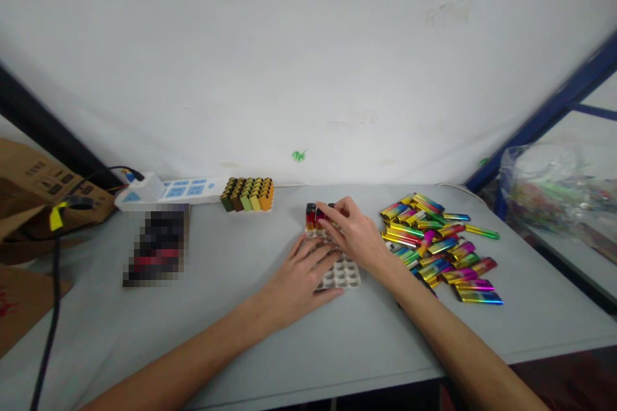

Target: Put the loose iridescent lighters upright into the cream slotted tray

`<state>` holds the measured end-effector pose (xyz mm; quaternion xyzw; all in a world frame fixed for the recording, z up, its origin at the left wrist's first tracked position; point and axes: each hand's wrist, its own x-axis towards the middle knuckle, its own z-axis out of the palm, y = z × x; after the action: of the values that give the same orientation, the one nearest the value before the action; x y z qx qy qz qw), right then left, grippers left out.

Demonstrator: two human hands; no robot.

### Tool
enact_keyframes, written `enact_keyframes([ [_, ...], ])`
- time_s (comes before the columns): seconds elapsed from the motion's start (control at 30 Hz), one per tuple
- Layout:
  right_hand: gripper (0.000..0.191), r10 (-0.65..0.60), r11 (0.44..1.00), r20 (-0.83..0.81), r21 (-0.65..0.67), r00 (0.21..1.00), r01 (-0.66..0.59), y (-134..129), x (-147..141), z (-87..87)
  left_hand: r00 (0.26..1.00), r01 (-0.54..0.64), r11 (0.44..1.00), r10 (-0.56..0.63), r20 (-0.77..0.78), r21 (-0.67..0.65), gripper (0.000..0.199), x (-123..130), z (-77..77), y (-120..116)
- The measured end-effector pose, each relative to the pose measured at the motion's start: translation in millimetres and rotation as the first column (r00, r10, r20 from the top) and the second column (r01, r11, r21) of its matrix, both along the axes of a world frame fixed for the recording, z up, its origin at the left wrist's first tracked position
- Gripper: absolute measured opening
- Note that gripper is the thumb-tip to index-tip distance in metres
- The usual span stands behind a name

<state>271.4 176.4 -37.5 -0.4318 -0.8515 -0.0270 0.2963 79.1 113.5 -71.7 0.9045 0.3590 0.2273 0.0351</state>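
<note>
A pale tray point(348, 277) with rows of small round hollows lies in front of me. My left hand point(304, 271) rests flat across its left part, fingers stretched over the hollows and thumb near the front edge. At the back row, my right hand point(354, 230) is closed, its fingertips on a dark red lighter point(320, 213), whose lower part they partly cover. Left of that stands another lighter point(310, 217), black-topped with a red and amber body, upright in the tray. More black tops show behind my right fingers, mostly hidden.
A pile of shiny rainbow-coloured lighter casings point(446, 250) lies to the right. Back left, a block of upright lighters point(247, 195) stands beside a white power strip point(193, 189). A blurred-out dark item point(159, 244), a cardboard box point(48, 183) and a black cable point(55, 295) are at left.
</note>
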Motion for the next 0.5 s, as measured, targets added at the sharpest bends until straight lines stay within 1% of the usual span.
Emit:
enact_keyframes([
  [0.1,0.038,-0.018,0.999,-0.09,0.049,0.996,0.022,10.5,21.2,7.7,1.0,0.004,1.0,-0.004,-0.003,0.02,0.059,-1.8,-0.2,0.2],
  [0.17,0.034,-0.054,0.995,-0.141,0.079,0.988,0.066,21.5,45.3,14.4,1.0,0.01,0.999,-0.01,-0.004,0.034,0.058,-2.8,0.1,0.4],
  [0.23,0.033,-0.12,0.988,-0.14,0.078,0.983,0.132,33.8,75.4,18.4,1.0,0.016,0.999,-0.015,-0.006,0.039,0.058,-3.7,0.4,1.1],
  [0.3,0.033,-0.184,0.982,-0.067,0.031,0.981,0.186,45.2,106.8,16.5,1.0,0.02,0.999,-0.02,-0.007,0.036,0.059,-4.6,0.1,2.2],
  [0.37,0.039,-0.267,0.963,0.05,-0.018,0.963,0.268,53.6,133.4,8.1,1.0,0.025,0.999,-0.025,-0.004,0.035,0.059,-5.7,-0.7,3.4],
  [0.43,0.051,-0.398,0.903,0.166,-0.1,0.902,0.417,57.9,150.1,-3.7,1.0,0.03,0.999,-0.03,0.002,0.035,0.058,-6.6,-1.6,4.4],
  [0.5,0.061,-0.472,0.825,0.289,-0.189,0.833,0.533,58.5,155.5,-14.4,1.0,0.031,0.999,-0.031,0.004,0.032,0.057,-7.5,-2.0,5.0],
])
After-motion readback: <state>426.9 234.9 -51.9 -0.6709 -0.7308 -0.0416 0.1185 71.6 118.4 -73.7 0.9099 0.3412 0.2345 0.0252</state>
